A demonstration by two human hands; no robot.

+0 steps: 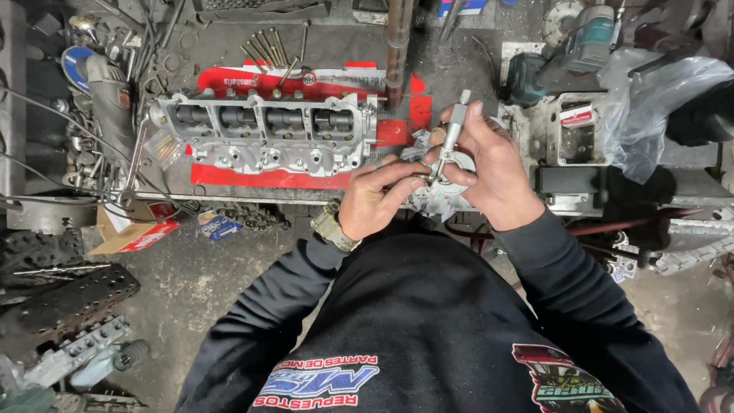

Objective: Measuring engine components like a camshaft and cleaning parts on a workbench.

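grimy metal bench [459, 69] | cyl head [264, 131] on red sheet [267, 177] | both hands' grip clenched: micrometer [453, 130]

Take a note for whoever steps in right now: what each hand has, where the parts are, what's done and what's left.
Right hand: grip closed on a micrometer, held upright over the bench edge.
Left hand: fingertips pinch a small part at the micrometer's lower end; what it is cannot be told.
Cylinder head lies on the red sheet to the left, untouched. Long bolts lie behind it.
Done: part sits in the micrometer.
Left: whether a reading was taken cannot be seen.
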